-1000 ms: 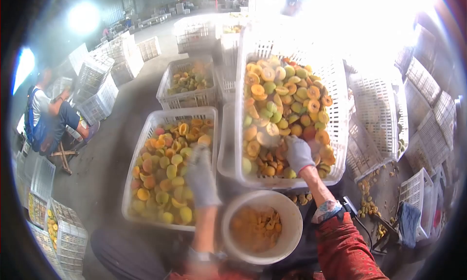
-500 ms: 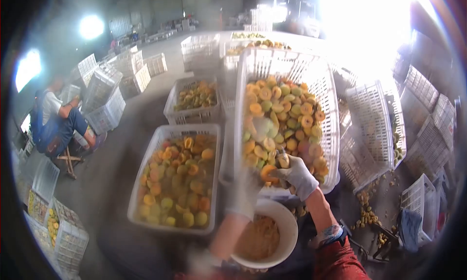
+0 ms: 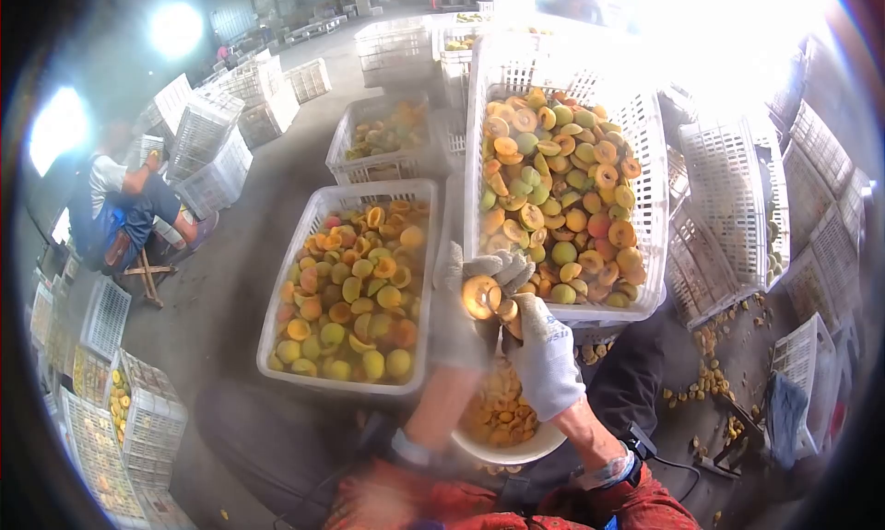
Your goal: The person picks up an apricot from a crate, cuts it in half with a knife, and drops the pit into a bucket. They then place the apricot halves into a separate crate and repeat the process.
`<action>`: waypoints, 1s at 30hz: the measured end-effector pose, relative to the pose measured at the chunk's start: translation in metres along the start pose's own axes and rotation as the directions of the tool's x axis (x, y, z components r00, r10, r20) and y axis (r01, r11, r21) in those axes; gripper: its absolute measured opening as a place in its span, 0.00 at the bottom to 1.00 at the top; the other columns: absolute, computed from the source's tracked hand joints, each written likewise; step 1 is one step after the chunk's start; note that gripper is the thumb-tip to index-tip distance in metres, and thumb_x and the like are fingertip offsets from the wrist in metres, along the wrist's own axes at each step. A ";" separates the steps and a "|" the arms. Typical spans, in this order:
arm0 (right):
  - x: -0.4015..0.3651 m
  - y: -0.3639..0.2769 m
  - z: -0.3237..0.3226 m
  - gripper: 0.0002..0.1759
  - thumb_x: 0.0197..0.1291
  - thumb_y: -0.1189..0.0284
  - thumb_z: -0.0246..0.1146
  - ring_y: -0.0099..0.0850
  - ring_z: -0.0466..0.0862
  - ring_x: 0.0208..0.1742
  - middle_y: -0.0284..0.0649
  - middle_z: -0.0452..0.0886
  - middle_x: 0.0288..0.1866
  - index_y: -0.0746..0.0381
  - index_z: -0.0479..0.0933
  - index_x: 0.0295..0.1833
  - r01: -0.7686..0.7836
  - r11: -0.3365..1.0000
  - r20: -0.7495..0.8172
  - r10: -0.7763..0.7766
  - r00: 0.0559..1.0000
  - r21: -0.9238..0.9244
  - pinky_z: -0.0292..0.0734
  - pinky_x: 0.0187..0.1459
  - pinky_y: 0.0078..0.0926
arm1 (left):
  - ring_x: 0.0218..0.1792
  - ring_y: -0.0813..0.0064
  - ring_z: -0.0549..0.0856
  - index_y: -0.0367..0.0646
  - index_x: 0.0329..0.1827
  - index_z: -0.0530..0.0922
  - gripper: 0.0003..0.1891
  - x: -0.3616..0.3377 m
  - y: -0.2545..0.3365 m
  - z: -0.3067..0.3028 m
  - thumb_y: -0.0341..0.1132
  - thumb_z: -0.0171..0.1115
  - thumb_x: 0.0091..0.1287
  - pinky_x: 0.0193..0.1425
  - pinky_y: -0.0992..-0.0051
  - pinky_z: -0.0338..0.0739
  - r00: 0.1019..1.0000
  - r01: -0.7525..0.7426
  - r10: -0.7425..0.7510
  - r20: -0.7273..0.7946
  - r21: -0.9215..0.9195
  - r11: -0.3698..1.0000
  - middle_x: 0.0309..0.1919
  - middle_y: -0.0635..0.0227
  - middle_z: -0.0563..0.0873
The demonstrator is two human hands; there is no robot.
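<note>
head view: both gloved hands meet at the centre of the frame, just above a white bowl (image 3: 521, 449). the left hand (image 3: 458, 316) is clamped on a split fruit (image 3: 479, 296), its cut face showing. the right hand (image 3: 544, 355) curls closed against the same fruit, and i cannot tell whether it also holds a tool. the bowl, low centre, looks well filled with orange bits. the left crate (image 3: 277, 332) carries a full layer of halves, so a good share seems done. the raised crate (image 3: 651, 207) at upper right is heaped too, so i judge much fruit is left. a seated person (image 3: 129, 207) works apart at far left.
</note>
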State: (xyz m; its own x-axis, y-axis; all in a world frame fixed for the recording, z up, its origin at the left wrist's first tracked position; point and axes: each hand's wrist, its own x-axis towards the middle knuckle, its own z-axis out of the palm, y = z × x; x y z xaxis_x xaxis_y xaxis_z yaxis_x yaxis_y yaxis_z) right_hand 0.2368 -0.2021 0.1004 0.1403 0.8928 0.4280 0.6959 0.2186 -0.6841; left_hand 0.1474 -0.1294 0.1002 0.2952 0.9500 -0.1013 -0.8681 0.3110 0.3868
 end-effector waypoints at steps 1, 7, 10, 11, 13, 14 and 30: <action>0.000 -0.004 0.001 0.19 0.51 0.81 0.64 0.54 0.80 0.41 0.52 0.79 0.35 0.61 0.71 0.49 -0.002 1.000 0.002 0.002 1.000 -0.001 0.75 0.38 0.43 | 0.43 0.61 0.85 0.35 0.45 0.76 0.23 0.000 0.002 0.000 0.51 0.55 0.71 0.43 0.71 0.82 1.000 -0.011 0.012 -0.012 0.029 1.000 0.40 0.56 0.83; -0.001 -0.015 0.001 0.18 0.51 0.82 0.63 0.57 0.80 0.41 0.55 0.79 0.35 0.64 0.69 0.48 -0.038 0.995 -0.003 0.038 0.999 0.091 0.75 0.37 0.43 | 0.39 0.60 0.87 0.32 0.39 0.78 0.24 -0.007 0.003 0.007 0.49 0.49 0.75 0.49 0.67 0.81 0.992 -0.129 0.127 0.022 0.211 0.969 0.37 0.53 0.85; -0.001 -0.011 0.006 0.18 0.50 0.83 0.63 0.58 0.79 0.41 0.55 0.80 0.35 0.64 0.68 0.48 -0.115 0.993 0.050 0.114 0.992 0.026 0.75 0.37 0.44 | 0.38 0.62 0.87 0.31 0.35 0.79 0.24 -0.007 0.004 0.005 0.47 0.47 0.76 0.50 0.69 0.81 0.985 -0.167 0.173 0.006 0.309 0.936 0.35 0.52 0.86; -0.001 -0.010 0.006 0.18 0.50 0.83 0.63 0.58 0.79 0.41 0.55 0.80 0.35 0.64 0.68 0.48 -0.116 0.993 0.051 0.114 0.992 0.026 0.75 0.37 0.44 | 0.38 0.63 0.87 0.31 0.35 0.79 0.25 -0.007 0.004 0.004 0.47 0.47 0.76 0.49 0.70 0.81 0.983 -0.177 0.181 0.018 0.329 0.928 0.35 0.53 0.86; -0.003 -0.008 0.005 0.18 0.52 0.81 0.63 0.57 0.80 0.41 0.56 0.80 0.35 0.64 0.68 0.48 -0.028 1.000 0.051 0.028 0.998 -0.009 0.75 0.36 0.44 | 0.38 0.65 0.87 0.31 0.34 0.80 0.25 -0.007 0.003 0.001 0.47 0.48 0.76 0.49 0.71 0.81 0.982 -0.187 0.189 0.029 0.349 0.918 0.35 0.53 0.86; -0.002 -0.010 0.003 0.18 0.52 0.81 0.63 0.57 0.80 0.41 0.56 0.80 0.35 0.64 0.68 0.48 -0.029 1.000 0.052 0.029 0.998 -0.009 0.75 0.36 0.44 | 0.37 0.65 0.87 0.31 0.33 0.80 0.26 -0.006 0.003 0.000 0.48 0.48 0.75 0.48 0.71 0.81 0.970 -0.242 0.236 0.066 0.419 0.875 0.34 0.53 0.86; -0.006 0.031 -0.013 0.16 0.54 0.73 0.65 0.47 0.85 0.34 0.52 0.81 0.30 0.67 0.73 0.47 -0.007 0.923 0.320 -0.127 0.939 0.386 0.76 0.33 0.38 | 0.33 0.65 0.85 0.29 0.29 0.80 0.26 -0.021 0.017 0.014 0.47 0.50 0.74 0.44 0.72 0.80 0.969 -0.201 0.052 0.243 0.643 0.739 0.29 0.52 0.86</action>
State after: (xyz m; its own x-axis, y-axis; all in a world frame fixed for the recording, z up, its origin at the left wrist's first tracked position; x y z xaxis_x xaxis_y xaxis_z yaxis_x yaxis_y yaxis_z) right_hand 0.2668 -0.2061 0.0838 -0.1822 0.9367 0.2991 0.3693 0.3471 -0.8621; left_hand 0.1323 -0.1441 0.1219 0.3374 0.9302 0.1448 -0.4442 0.0216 0.8957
